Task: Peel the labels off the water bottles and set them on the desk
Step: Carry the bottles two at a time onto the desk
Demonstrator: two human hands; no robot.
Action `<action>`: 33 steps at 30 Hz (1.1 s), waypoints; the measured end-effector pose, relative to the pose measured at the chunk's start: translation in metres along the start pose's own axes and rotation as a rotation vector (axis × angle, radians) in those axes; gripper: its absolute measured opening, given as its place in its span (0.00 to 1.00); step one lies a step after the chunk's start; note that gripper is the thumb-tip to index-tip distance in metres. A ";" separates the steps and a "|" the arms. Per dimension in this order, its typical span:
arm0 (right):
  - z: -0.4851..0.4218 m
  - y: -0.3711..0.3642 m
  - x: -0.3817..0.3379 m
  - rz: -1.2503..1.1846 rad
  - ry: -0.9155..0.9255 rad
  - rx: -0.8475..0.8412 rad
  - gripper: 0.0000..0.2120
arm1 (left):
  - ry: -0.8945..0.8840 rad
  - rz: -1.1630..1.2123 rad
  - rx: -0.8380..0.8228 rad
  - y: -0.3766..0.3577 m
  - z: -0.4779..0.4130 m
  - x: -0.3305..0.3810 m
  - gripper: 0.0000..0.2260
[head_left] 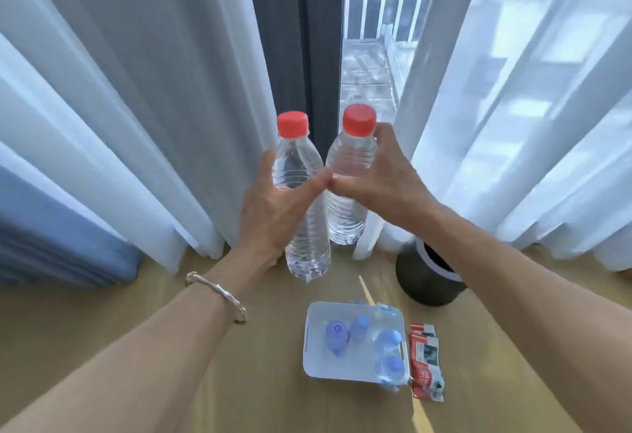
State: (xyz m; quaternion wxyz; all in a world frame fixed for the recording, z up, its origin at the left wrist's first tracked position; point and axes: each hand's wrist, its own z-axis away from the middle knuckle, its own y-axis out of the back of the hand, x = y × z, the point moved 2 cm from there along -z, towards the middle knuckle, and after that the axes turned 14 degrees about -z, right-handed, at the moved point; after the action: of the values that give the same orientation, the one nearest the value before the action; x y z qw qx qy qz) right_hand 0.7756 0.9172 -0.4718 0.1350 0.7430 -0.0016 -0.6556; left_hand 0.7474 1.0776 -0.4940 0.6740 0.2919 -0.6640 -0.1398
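red-capped bottles (307,200): 2 | blue-capped bottles (359,328): 4 | peeled labels (425,360): 2

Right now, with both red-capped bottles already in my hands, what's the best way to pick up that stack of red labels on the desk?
Pinch the red labels by their outer long edge, coming from the right and above. They lie flat on the desk, close beside the white tray on their left, so that side looks cramped. The right hand would probably need to set down its bottle first.

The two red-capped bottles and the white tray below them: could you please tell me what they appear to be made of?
Left bottle and right bottle: clear, glossy, ribbed walls suggest thin plastic; the red caps look like opaque ridged plastic. White tray: smooth, matte, rounded corners, probably moulded plastic, though coated metal cannot be excluded.
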 end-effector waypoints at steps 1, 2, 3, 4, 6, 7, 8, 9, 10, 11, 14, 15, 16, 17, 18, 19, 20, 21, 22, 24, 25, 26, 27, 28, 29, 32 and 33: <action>-0.009 0.006 -0.032 -0.009 0.029 -0.001 0.33 | -0.025 0.020 0.017 0.018 -0.006 0.027 0.29; -0.016 0.011 -0.065 -0.021 0.054 -0.002 0.34 | -0.053 0.042 0.037 0.038 -0.012 0.052 0.30; -0.023 0.017 -0.097 -0.039 0.080 -0.001 0.35 | -0.081 0.063 0.057 0.058 -0.018 0.078 0.31; -0.029 0.023 -0.128 -0.063 0.105 0.005 0.34 | -0.108 0.080 0.072 0.078 -0.024 0.104 0.31; -0.038 0.035 -0.189 -0.124 0.150 0.024 0.31 | -0.163 0.117 0.082 0.118 -0.032 0.159 0.31; -0.042 0.040 -0.218 -0.148 0.179 0.034 0.29 | -0.197 0.145 0.082 0.138 -0.035 0.186 0.29; -0.044 0.044 -0.248 -0.168 0.212 0.042 0.27 | -0.235 0.179 0.074 0.158 -0.037 0.214 0.26; -0.048 0.048 -0.276 -0.192 0.243 0.045 0.24 | -0.270 0.203 0.061 0.179 -0.038 0.240 0.23; -0.050 0.051 -0.305 -0.227 0.269 0.042 0.22 | -0.300 0.210 0.047 0.199 -0.039 0.265 0.22; -0.052 0.054 -0.332 -0.270 0.292 0.029 0.20 | -0.329 0.200 0.038 0.219 -0.040 0.288 0.22; -0.059 0.061 -0.411 -0.367 0.383 -0.039 0.24 | -0.412 0.148 0.064 0.277 -0.038 0.348 0.24; -0.060 0.063 -0.437 -0.367 0.415 -0.058 0.25 | -0.446 0.128 0.086 0.296 -0.036 0.367 0.24; -0.061 0.063 -0.461 -0.357 0.447 -0.075 0.26 | -0.480 0.113 0.111 0.314 -0.033 0.384 0.23; -0.061 0.064 -0.486 -0.349 0.482 -0.089 0.25 | -0.512 0.100 0.138 0.332 -0.031 0.401 0.22; -0.060 0.065 -0.509 -0.344 0.515 -0.099 0.25 | -0.539 0.091 0.166 0.350 -0.027 0.418 0.22; -0.058 0.066 -0.530 -0.346 0.543 -0.108 0.25 | -0.562 0.085 0.195 0.367 -0.023 0.434 0.23; -0.056 0.067 -0.549 -0.354 0.565 -0.114 0.25 | -0.583 0.081 0.225 0.383 -0.019 0.448 0.25; -0.053 0.067 -0.566 -0.366 0.583 -0.118 0.25 | -0.605 0.078 0.257 0.398 -0.013 0.461 0.27; -0.050 0.068 -0.582 -0.377 0.601 -0.120 0.25 | -0.622 0.079 0.290 0.411 -0.006 0.473 0.27; -0.045 0.067 -0.607 -0.383 0.637 -0.133 0.24 | -0.650 0.082 0.348 0.434 0.009 0.492 0.24; -0.042 0.066 -0.617 -0.389 0.646 -0.139 0.24 | -0.659 0.080 0.369 0.443 0.018 0.499 0.23; -0.037 0.062 -0.626 -0.396 0.654 -0.146 0.25 | -0.659 0.074 0.390 0.451 0.026 0.503 0.22; -0.034 0.057 -0.634 -0.399 0.662 -0.156 0.26 | -0.658 0.063 0.412 0.459 0.032 0.504 0.22; -0.032 0.050 -0.639 -0.397 0.672 -0.168 0.26 | -0.644 0.063 0.434 0.466 0.038 0.502 0.23; -0.030 0.041 -0.642 -0.398 0.675 -0.175 0.27 | -0.622 0.082 0.453 0.474 0.044 0.497 0.24; -0.033 0.004 -0.638 -0.418 0.629 -0.216 0.29 | -0.529 0.181 0.503 0.498 0.059 0.468 0.28; -0.033 -0.012 -0.637 -0.422 0.611 -0.233 0.29 | -0.492 0.175 0.527 0.507 0.062 0.453 0.27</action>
State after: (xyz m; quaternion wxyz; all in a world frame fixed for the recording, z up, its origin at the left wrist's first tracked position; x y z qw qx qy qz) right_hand 0.7158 1.0498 0.1489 0.0748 0.8677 0.2662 -0.4132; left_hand 0.6219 1.2049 0.1649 0.4053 0.3552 -0.8419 0.0281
